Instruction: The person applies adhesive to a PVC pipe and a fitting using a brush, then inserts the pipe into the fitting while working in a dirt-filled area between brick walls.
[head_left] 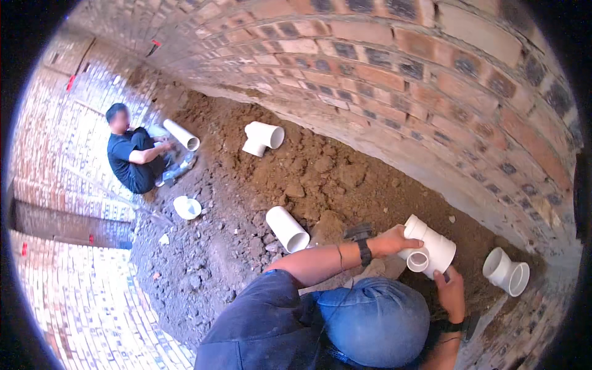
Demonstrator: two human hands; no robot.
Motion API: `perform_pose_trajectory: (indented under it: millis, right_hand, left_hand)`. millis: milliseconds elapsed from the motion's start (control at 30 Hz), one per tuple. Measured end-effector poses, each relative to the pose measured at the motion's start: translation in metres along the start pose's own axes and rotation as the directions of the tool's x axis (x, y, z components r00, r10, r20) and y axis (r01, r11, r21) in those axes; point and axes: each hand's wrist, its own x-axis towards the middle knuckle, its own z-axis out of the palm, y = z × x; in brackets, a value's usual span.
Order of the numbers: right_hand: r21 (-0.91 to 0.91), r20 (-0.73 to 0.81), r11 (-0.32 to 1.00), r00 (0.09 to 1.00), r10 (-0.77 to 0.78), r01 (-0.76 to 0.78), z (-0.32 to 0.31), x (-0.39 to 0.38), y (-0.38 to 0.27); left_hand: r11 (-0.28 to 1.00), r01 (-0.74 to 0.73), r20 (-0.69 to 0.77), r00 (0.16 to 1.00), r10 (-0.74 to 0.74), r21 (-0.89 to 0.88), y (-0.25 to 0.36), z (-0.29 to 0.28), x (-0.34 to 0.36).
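My left hand (390, 242), with a dark strap at the wrist, grips a white plastic branch fitting (433, 242) at its upper left. My right hand (449, 290), also strapped at the wrist, holds the fitting's lower end from the right, fingertips partly hidden behind it. The side branch's round opening faces toward the camera. A white double-ended fitting (501, 268) lies on the dirt to the right, and a short white pipe (283, 227) lies to the left. Blue rounded cloth (373, 317) below my hands hides some of the ground.
A co-worker (131, 154) in dark clothes sits at the left beside a longer white pipe (180, 134). A tee fitting (265, 134) and a white cap-like piece (185, 206) lie on loose soil (342, 172). A brick wall (431, 92) runs along the back and right.
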Motion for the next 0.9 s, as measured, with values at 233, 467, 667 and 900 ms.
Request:
perform_pose_trajectory:
  millis: [233,467,667,900]
  right_hand:
    - [-0.152,-0.002,0.987,0.999,0.050,-0.049,-0.029,-0.020,0.042]
    - [-0.316,-0.224,0.938,0.972,0.068,-0.139,-0.078,-0.054,0.069]
    - [-0.507,-0.583,0.447,0.675,0.452,-0.737,-0.168,-0.090,0.120]
    - [-0.277,-0.485,0.815,0.806,0.339,-0.509,-0.115,-0.131,0.114]
  left_hand:
    - [0.970,0.075,-0.195,0.980,-0.030,0.229,-0.032,-0.024,-0.001]
    - [0.915,-0.207,-0.235,0.925,0.298,0.346,-0.057,-0.046,-0.005]
    - [0.480,0.105,-0.153,0.986,0.061,0.871,-0.064,-0.079,-0.007]
    - [0.954,0.300,-0.414,0.872,-0.263,0.027,-0.067,-0.068,0.042]
